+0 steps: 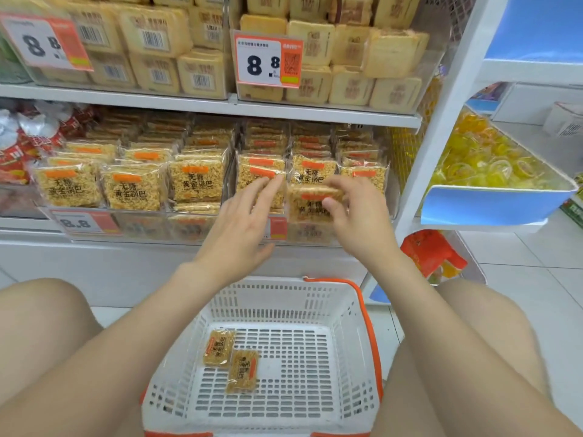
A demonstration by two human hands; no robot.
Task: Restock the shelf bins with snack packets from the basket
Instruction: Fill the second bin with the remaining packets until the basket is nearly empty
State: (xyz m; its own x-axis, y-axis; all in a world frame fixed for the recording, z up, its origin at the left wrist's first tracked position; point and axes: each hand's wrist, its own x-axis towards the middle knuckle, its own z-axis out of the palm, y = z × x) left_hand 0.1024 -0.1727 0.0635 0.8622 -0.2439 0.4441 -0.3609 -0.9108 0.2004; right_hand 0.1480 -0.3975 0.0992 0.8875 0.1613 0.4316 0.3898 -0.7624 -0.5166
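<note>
A white basket (284,298) with orange handles sits between my knees. Two golden rice-cracker packets lie on its floor, one (219,347) beside the other (243,370). My right hand (353,212) grips another such packet (307,205) at the front of the right clear shelf bin (391,197). Straight fingers of my left hand (243,219) touch the front packet (255,175) standing in that bin's left row. The bin holds several upright rows of the same packets.
A second clear bin (142,222) of the same packets stands to the left, with red snack bags (19,152) beyond it. Pale cake packets fill the upper shelf (189,104). A tilted blue tray of yellow candies (492,200) juts out at right.
</note>
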